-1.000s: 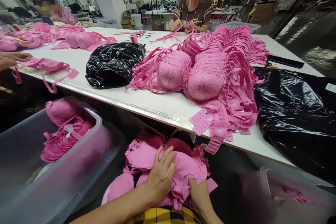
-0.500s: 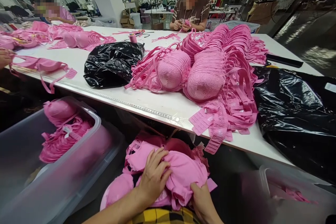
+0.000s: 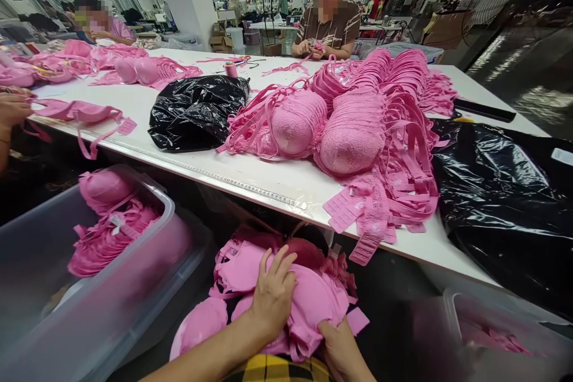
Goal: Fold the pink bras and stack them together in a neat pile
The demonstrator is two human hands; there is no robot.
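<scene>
A pink bra [image 3: 316, 295] lies across my lap, the plain inner side of its cups facing up. My left hand [image 3: 274, 292] rests on it near the middle, fingers stretched out and a little apart. At the cup's lower right edge, my right hand [image 3: 338, 340] pinches the fabric between thumb and fingers. More pink bras lie beneath and beside it, one cup [image 3: 199, 325] showing at the left. A pink tag [image 3: 358, 321] sticks out beyond the right hand.
A white table [image 3: 268, 182] holds a long stack of pink bras [image 3: 351, 131] and black plastic bags [image 3: 197, 110] [image 3: 505, 191]. Plastic bins stand left [image 3: 168, 215] and right [image 3: 450, 316], with pink pieces inside. Co-workers sit across the table; another person's hand [image 3: 13, 108] shows far left.
My left hand has shifted slightly up and right over the bra, its fingers straighter. My right hand has moved a little left and down, still pinching the fabric. The view has tilted slightly.
</scene>
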